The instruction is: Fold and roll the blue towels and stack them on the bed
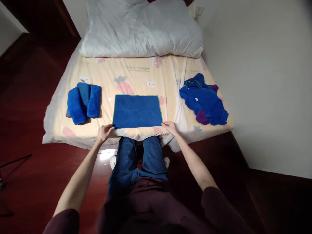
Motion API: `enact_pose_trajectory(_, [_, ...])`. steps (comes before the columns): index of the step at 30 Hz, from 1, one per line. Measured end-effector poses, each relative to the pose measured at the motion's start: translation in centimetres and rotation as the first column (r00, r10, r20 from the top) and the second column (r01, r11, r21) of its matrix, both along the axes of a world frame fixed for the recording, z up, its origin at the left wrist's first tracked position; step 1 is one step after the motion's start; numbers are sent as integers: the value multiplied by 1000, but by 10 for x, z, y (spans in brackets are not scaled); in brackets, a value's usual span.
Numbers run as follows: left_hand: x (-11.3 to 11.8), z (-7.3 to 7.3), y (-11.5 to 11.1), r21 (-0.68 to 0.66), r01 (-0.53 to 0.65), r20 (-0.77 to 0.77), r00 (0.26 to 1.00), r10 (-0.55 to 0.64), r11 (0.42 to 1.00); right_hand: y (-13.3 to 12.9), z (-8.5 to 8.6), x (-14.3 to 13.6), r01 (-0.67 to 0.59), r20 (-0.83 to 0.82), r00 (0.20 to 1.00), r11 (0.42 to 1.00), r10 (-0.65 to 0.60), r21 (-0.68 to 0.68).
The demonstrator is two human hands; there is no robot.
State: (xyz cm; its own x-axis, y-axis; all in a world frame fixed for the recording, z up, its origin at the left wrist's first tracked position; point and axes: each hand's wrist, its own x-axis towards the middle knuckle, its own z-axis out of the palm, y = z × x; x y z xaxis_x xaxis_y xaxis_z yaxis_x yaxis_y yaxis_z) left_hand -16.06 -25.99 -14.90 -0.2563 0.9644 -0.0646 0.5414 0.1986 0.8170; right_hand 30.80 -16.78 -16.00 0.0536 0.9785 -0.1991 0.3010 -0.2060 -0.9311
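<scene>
**Two corners pinched, one edge at risk of slipping**

Two near corners of a blue towel (137, 111) are held at the foot of the bed (56, 130). The towel is laid flat on the cream sheet, its far edge well beyond the fingertips and its near edge along the mattress lip. The left corner is pinched by the left hand (105, 132), fingers curled together over it; the right corner is gripped by the right hand (170, 127), fingers pressed close, though how much cloth is caught under them cannot be told.

A slip is judged the likeliest fault: if one pinch is shallower than the other, the towel could be dragged askew and its edges would no longer line up. The loose sheet beneath could also be caught with the cloth.

Left of the left fingers, folded blue towels (83, 102) are stacked; right of the right fingers, crumpled blue cloths (204, 102) are heaped. Pillows (141, 29) lie far beyond.
</scene>
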Motion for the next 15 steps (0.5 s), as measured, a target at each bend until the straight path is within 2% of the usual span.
enact_pose_trajectory(3, [4,-20,-3,-56,-163,151,974,170,985,-4,-11,1,104,-60,992,993,-107,-54])
enact_pose_trajectory(5, [5,-23,2,-93,-231,196,949,246,968,-2,-11,3,141,-79,986,986,-148,-88])
enact_pose_trajectory(7, [5,-23,8,-130,-247,227,935,271,960,1,-10,6,136,-83,986,983,-147,-123])
enact_pose_trajectory(10, [3,-21,10,-117,-246,254,929,269,962,1,-9,13,112,-78,989,982,-125,-155])
enact_pose_trajectory(15, [-6,-19,-7,-51,-104,205,972,113,993,-7,-8,26,43,-78,995,980,-59,-194])
